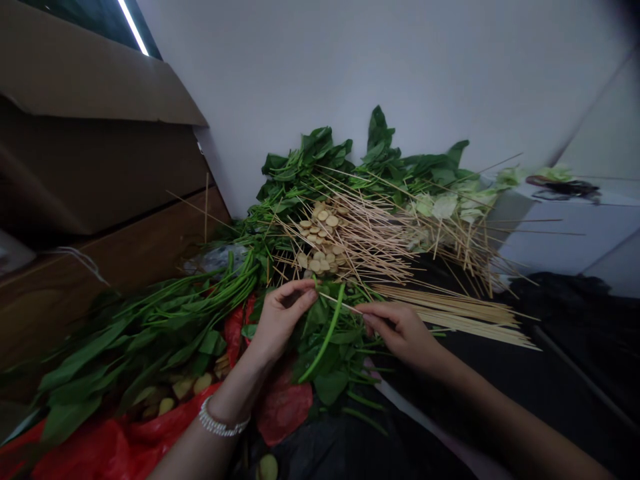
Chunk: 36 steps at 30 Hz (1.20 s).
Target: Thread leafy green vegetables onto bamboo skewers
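Observation:
My right hand (400,328) pinches a thin bamboo skewer (345,305) near one end. The skewer slants up to the left toward my left hand (284,313), whose thumb and forefinger are closed on a bit of leafy green at its far end. A curved green stem (330,333) hangs down at the skewer's middle. Whether the skewer pierces the stem or passes beside it, I cannot tell. Below both hands lies a heap of leafy greens (333,387) with cut stems, on a red and black plastic surface.
Skewers with potato slices (320,227) and green leaves (310,157) are piled against the wall. Loose bamboo skewers (465,317) lie at right. Long-stemmed greens (150,327) spread left, above a red plastic bag (125,437) with potato slices. A cardboard box (100,160) stands at left.

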Motion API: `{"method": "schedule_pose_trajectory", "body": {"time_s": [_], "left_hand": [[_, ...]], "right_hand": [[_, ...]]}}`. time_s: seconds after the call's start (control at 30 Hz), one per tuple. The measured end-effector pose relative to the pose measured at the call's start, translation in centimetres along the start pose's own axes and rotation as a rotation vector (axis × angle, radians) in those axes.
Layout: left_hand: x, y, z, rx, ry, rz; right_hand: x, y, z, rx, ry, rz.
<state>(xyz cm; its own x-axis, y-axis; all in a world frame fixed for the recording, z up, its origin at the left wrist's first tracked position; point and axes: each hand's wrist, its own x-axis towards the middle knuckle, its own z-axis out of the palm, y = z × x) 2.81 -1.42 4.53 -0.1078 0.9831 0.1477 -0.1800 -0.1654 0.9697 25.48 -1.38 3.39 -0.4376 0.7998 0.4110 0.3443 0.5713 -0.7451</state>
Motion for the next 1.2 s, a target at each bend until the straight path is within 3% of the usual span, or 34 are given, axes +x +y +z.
{"method": "schedule_pose_trajectory", "body": {"time_s": [0.27,0.47,0.9,1.2], "left_hand": [[0.3,-0.3,-0.4,-0.085,0.066,0.015],[0.1,0.0,-0.1,-0.096,0.031,-0.074],[-0.2,0.4,0.1,0.037,0.002,-0.039],[-0.3,0.7,0.1,0.039,-0.013,-0.112]], "right_hand": [[0.0,0.0,-0.6,-0.011,-0.012,0.012],[0.0,0.1,-0.8,0.034,0.011,0.008],[0.1,0.1,-0.4,-0.004,-0.004,0.012],[0.0,-0.1,-0.3,-0.035,-0.005,0.000]]}}
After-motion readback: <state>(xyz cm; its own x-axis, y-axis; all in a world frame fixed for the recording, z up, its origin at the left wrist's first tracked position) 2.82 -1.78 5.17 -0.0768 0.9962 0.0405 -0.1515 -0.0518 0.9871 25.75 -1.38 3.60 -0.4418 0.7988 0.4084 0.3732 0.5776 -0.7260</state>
